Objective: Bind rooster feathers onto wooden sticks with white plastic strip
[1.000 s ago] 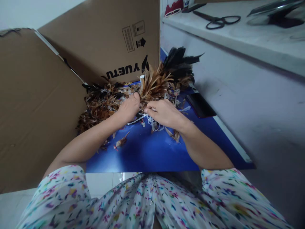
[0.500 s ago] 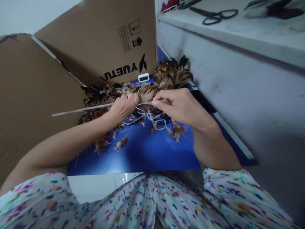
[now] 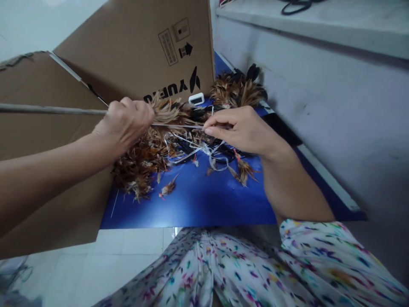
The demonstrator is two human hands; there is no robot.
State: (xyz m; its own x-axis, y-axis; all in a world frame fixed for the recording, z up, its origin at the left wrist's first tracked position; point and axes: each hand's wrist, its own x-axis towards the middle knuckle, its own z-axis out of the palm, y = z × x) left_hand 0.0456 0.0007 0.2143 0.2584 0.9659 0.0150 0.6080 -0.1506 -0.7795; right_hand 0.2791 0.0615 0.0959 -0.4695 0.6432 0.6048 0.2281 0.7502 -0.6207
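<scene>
My left hand (image 3: 124, 121) is wrapped round a thin stick (image 3: 54, 109), which reaches out to the left edge of view. Light brown feathers (image 3: 169, 111) fan out to the right of that fist, at the stick's other end. Between thumb and fingertips, my right hand (image 3: 238, 128) pinches a narrow white plastic string (image 3: 179, 126), stretched straight across to the feathers by my left hand. Loose loops of the string (image 3: 220, 167) lie below. Brown feathers (image 3: 137, 166) are heaped under my left forearm.
Large cardboard panels (image 3: 134, 51) stand behind and to the left. A bushy feather bundle (image 3: 238, 89) and a small white device (image 3: 196, 99) lie at the back of the blue surface (image 3: 191, 204). A wall with a ledge (image 3: 319, 25) bounds the right.
My left hand has moved left with the stick and feathers, so the string stretch between my hands is longer. My right hand keeps its pinch, nearly in place. The view has shifted slightly.
</scene>
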